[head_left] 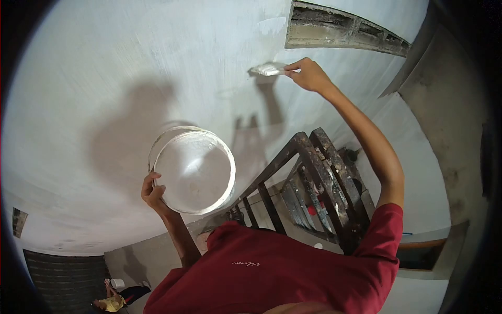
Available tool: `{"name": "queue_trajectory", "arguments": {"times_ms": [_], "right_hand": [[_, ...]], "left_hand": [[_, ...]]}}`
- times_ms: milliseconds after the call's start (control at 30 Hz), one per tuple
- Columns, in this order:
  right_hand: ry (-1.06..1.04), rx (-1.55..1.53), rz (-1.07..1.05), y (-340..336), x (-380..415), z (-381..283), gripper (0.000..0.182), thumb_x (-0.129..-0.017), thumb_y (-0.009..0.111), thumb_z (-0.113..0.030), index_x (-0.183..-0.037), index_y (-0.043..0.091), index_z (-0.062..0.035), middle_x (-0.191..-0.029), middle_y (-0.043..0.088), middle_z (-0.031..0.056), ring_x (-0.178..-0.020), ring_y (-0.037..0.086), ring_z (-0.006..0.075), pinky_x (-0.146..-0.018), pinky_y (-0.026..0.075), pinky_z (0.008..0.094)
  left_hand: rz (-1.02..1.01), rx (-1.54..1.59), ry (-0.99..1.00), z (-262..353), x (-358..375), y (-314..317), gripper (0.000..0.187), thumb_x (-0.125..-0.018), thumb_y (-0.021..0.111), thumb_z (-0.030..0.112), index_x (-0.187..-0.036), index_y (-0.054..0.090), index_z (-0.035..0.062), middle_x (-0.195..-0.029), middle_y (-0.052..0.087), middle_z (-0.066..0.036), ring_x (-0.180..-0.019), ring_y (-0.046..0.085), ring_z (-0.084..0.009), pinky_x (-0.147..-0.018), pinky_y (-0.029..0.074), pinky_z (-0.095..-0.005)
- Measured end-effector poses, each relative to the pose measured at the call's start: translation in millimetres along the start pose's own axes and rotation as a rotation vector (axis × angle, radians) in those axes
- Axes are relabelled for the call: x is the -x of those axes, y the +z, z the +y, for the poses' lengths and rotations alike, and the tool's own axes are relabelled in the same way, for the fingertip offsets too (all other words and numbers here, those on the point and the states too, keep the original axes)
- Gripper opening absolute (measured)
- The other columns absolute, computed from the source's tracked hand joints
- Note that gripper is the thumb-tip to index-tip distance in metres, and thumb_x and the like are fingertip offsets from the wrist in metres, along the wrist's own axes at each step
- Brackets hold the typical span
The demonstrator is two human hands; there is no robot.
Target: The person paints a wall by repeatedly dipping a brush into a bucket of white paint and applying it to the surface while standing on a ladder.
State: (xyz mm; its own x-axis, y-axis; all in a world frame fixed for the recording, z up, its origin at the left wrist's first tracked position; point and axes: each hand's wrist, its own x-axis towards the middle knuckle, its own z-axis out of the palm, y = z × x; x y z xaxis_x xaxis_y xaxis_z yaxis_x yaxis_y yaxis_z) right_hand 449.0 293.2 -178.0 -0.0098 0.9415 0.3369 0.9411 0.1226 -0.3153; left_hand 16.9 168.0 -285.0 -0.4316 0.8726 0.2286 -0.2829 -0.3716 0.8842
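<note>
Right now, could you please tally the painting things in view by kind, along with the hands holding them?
Brushes: 1, the paintbrush against the white wall
Paint tubs: 1, the round white tub
Hands holding them: 2, left hand, right hand
Total: 4

Counted were: one white bucket [196, 170]; one paint-loaded brush [269, 68]; one paint-stained ladder [319, 178]; two hands, left hand [152, 192] and right hand [309, 75]; one other person [112, 302] seated far below.
</note>
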Motion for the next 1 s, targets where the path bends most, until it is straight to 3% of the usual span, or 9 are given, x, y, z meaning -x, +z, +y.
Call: {"name": "queue_trajectory", "arguments": {"times_ms": [233, 333, 500, 533, 600, 733, 867, 900, 1000], "right_hand": [[-0.005, -0.011, 0.297, -118, -41, -44, 0.03, -0.084, 0.062, -0.031, -0.103, 0.07, -0.0096, -0.093, 0.069, 0.0167, -0.08, 0.068, 0.0281, -0.071, 0.051, 0.0327], [-0.099, -0.039, 0.712, -136, -42, -56, 0.027, -0.084, 0.06, -0.024, -0.098, 0.07, -0.0032, -0.074, 0.067, 0.0201, -0.061, 0.065, 0.0281, -0.059, 0.049, 0.0356], [-0.042, 0.072, 0.438, -57, -42, -31, 0.024, -0.083, 0.063, -0.027, -0.097, 0.071, -0.0101, -0.08, 0.066, 0.0204, -0.073, 0.065, 0.0366, -0.069, 0.051, 0.0397], [-0.036, 0.005, 0.415, -31, -34, -30, 0.029, -0.084, 0.056, -0.028, -0.076, 0.069, -0.0035, -0.071, 0.061, 0.024, -0.068, 0.061, 0.0415, -0.067, 0.049, 0.048], [0.068, -0.038, 0.246, -16, -11, -42, 0.026, -0.082, 0.057, -0.025, -0.075, 0.068, -0.0031, -0.073, 0.063, 0.0216, -0.07, 0.062, 0.04, -0.068, 0.049, 0.0465], [-0.029, 0.094, -0.056, -18, -33, -11, 0.021, -0.078, 0.062, -0.02, -0.092, 0.073, -0.0088, -0.083, 0.067, 0.0206, -0.082, 0.064, 0.0347, -0.074, 0.05, 0.0416], [-0.031, 0.079, 0.165, -99, -81, -44, 0.023, -0.081, 0.06, -0.021, -0.096, 0.071, -0.0073, -0.082, 0.068, 0.0185, -0.071, 0.064, 0.0329, -0.067, 0.05, 0.0402], [-0.183, 0.033, 0.232, -117, -81, -51, 0.029, -0.08, 0.052, -0.027, -0.079, 0.068, -0.0027, -0.071, 0.064, 0.0214, -0.066, 0.063, 0.0374, -0.064, 0.05, 0.0447], [-0.101, 0.036, 0.504, -152, -69, -84, 0.027, -0.081, 0.062, -0.025, -0.091, 0.07, -0.0017, -0.078, 0.065, 0.0243, -0.07, 0.066, 0.0343, -0.064, 0.05, 0.0392]], "left_hand": [[-0.016, -0.006, 0.04, -6, -4, -18, 0.034, -0.051, 0.042, 0.006, -0.078, 0.059, -0.0037, -0.079, 0.058, -0.012, -0.066, 0.054, -0.0193, -0.066, 0.046, -0.0271], [0.0, 0.018, 0.015, -2, -2, -18, 0.033, -0.051, 0.042, 0.005, -0.077, 0.059, -0.0039, -0.079, 0.059, -0.012, -0.066, 0.053, -0.0189, -0.066, 0.046, -0.0266], [-0.001, -0.003, 0.032, -13, -8, -36, 0.033, -0.051, 0.041, 0.004, -0.077, 0.059, -0.0043, -0.079, 0.059, -0.013, -0.065, 0.053, -0.0188, -0.065, 0.046, -0.0265], [-0.019, -0.005, 0.016, -14, -9, -39, 0.033, -0.052, 0.042, 0.006, -0.079, 0.059, -0.0036, -0.082, 0.06, -0.015, -0.07, 0.056, -0.0215, -0.067, 0.048, -0.0289], [-0.056, -0.01, -0.021, -16, -9, -44, 0.034, -0.054, 0.045, 0.011, -0.083, 0.057, -0.0022, -0.089, 0.061, -0.018, -0.078, 0.06, -0.0268, -0.073, 0.052, -0.0337], [-0.042, -0.005, -0.014, -15, -9, -45, 0.034, -0.052, 0.044, 0.008, -0.081, 0.058, -0.003, -0.085, 0.06, -0.017, -0.073, 0.058, -0.0248, -0.07, 0.051, -0.0319], [-0.018, 0.032, -0.008, -7, 0, -40, 0.033, -0.051, 0.041, 0.003, -0.078, 0.059, -0.0044, -0.077, 0.058, -0.012, -0.065, 0.054, -0.0191, -0.066, 0.047, -0.0266], [-0.025, 0.02, 0.002, -6, -1, -40, 0.033, -0.052, 0.041, 0.003, -0.078, 0.059, -0.0043, -0.077, 0.058, -0.012, -0.065, 0.054, -0.0191, -0.066, 0.047, -0.0267], [0.01, 0.018, -0.029, 5, 6, -29, 0.032, -0.052, 0.041, 0.003, -0.078, 0.058, -0.004, -0.075, 0.056, -0.01, -0.065, 0.053, -0.0187, -0.066, 0.047, -0.0264]]}}
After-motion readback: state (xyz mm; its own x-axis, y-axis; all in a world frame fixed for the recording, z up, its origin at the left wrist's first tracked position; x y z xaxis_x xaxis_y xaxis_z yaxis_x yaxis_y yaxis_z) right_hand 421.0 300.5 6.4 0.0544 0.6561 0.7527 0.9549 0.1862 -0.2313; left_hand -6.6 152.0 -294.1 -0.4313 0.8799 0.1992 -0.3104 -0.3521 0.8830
